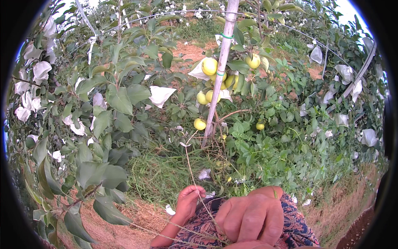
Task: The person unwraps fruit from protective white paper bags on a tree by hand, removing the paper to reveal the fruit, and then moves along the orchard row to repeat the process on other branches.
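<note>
My left hand [190, 199] pinches a thin straw-coloured twine [188, 162] between thumb and fingers. The twine rises to near a low yellow-green apple [200, 124] beside a wooden pole [221, 65]. From the left hand it runs down to my right hand [252, 214], which is closed over several strands at the bottom centre. Other strands stretch left toward a leafy apple branch [84, 194]. What the right hand's fingertips do is hidden behind its knuckles. Above, several yellow-green apples [210, 66] hang around the pole, which has green ties.
Apple foliage with white bags [161, 96] stands on the left. On the right are more bagged fruit, green weeds [258, 155] and a slanted pole [357, 76]. A wire [174, 12] crosses above. Grass and dry straw [121, 233] cover the ground.
</note>
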